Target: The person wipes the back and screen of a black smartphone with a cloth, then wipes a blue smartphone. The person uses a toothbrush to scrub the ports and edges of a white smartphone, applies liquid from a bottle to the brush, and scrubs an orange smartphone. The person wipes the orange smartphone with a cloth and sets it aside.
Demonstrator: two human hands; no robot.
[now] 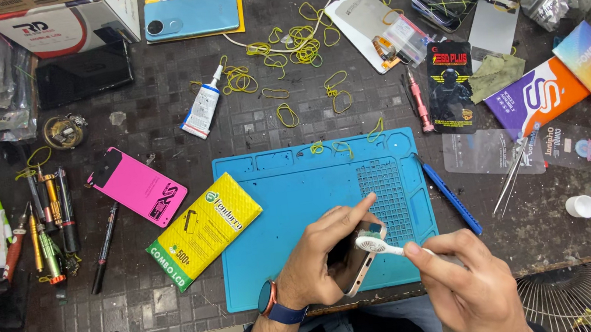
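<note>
Left grip [328, 259] clenched around a phone [357, 266], right grip [465, 284] grasping a white brush [378, 244] against its edge, above the blue mat [293, 211] on the counter [176, 291].

Bench [178, 305] was dark, grid-textured. Blue mat [293, 211] sat centre-front, yellow pack [203, 231] overlapping its left edge, pink case [138, 185] just left of that. Screwdrivers [50, 223] lay at far left. Glue tube [203, 104] and yellow rubber bands [296, 43] were scattered behind the mat. Tweezers [510, 177] and white cap [580, 207] lay right.
</note>
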